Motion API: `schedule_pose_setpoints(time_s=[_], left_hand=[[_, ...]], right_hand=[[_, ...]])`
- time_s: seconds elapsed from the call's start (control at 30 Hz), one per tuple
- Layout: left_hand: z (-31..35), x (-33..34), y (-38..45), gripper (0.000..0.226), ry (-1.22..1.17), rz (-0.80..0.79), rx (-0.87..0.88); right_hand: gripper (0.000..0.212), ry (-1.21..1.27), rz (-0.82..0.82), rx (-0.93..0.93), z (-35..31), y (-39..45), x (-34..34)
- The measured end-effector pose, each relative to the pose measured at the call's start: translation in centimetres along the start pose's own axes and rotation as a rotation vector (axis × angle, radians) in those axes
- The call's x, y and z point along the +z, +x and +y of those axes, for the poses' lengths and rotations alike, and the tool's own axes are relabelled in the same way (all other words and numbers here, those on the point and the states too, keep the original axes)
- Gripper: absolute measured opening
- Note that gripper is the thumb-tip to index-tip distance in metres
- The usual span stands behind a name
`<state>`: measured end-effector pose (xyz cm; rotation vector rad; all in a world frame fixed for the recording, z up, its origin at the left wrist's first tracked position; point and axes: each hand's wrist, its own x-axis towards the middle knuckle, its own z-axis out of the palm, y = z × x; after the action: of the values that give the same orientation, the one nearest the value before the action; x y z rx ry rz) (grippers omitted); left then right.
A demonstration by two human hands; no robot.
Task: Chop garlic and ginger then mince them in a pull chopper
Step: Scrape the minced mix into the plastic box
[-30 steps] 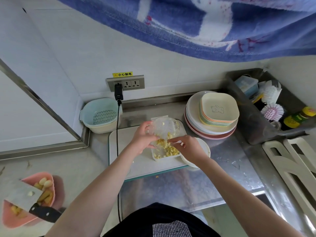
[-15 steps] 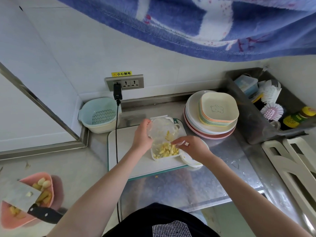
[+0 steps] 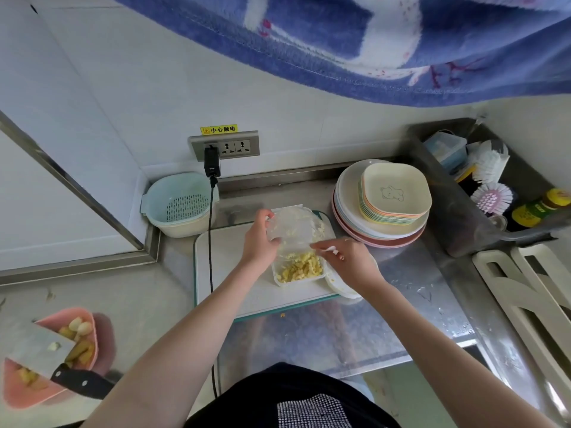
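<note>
**Clear cup tipped over a tub of chopped bits**

Nearest, at about 7 o'clock, a pink basket (image 3: 92,329) holds garlic cloves (image 3: 79,325) and yellow ginger pieces (image 3: 81,353); a cleaver (image 3: 40,350) lies flat across it, black handle toward the person, with a bit of garlic stuck to the blade.

Toward the centre, a white cutting board (image 3: 228,267) with a green edge lies on the steel counter (image 3: 340,335). On it stands a small white tub (image 3: 301,281) holding chopped yellow pieces (image 3: 298,268). The left hand (image 3: 259,242) grips the clear chopper cup (image 3: 290,228), tilted above the tub's far side, thumb and fingers curled round its rim; more chopped bits cling inside it. The right hand (image 3: 346,257), at 3 o'clock of the tub, pinches something small and white at its fingertips, just over the tub's edge; what it is cannot be told. Under that hand lies a white lid (image 3: 340,288), partly over the board's right edge.

A black cable (image 3: 210,257) crosses the board's left side up to a wall socket (image 3: 224,146) at 12 o'clock. Farther off, a pale blue colander (image 3: 180,203) sits at 10 o'clock, and stacked plates (image 3: 383,208) at 2 o'clock.
</note>
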<state>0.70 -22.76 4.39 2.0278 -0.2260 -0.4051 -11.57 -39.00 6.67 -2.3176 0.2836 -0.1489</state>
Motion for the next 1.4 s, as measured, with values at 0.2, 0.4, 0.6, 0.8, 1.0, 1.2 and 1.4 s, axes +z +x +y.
schedule_pose_setpoints(time_s=[0.2, 0.4, 0.6, 0.8, 1.0, 1.2, 1.4], left_hand=[[0.9, -0.4, -0.1, 0.056, -0.2, -0.047, -0.142], [1.0, -1.0, -0.1, 0.071, -0.328, -0.112, -0.247], [1.0, -1.5, 0.1, 0.078, -0.42, -0.156, -0.246], [0.1, -2.0, 0.1, 0.085, -0.419, -0.148, -0.286], [0.8, -1.8, 0.4, 0.06, -0.406, -0.224, -0.413], [1.0, -2.4, 0.5, 0.06, -0.498, -0.271, -0.439], [1.9, -2.1, 0.5, 0.062, -0.403, -0.231, -0.37]], right_hand=[[0.016, -0.007, -0.081, 0.09, -0.6, 0.6, -0.2], [0.014, 0.375, 0.041, 0.091, -3.5, 2.0, -0.1], [0.009, 0.352, -0.093, 0.13, -3.0, 1.9, 1.0], [0.007, 0.239, -0.015, 0.125, -2.2, 2.7, -1.5], [0.014, 0.121, 0.08, -0.097, -4.3, 4.4, -2.8], [0.015, -0.14, -0.065, -0.158, -3.2, 4.7, -4.2], [0.016, -0.018, -0.011, -0.117, -3.0, 3.6, -4.1]])
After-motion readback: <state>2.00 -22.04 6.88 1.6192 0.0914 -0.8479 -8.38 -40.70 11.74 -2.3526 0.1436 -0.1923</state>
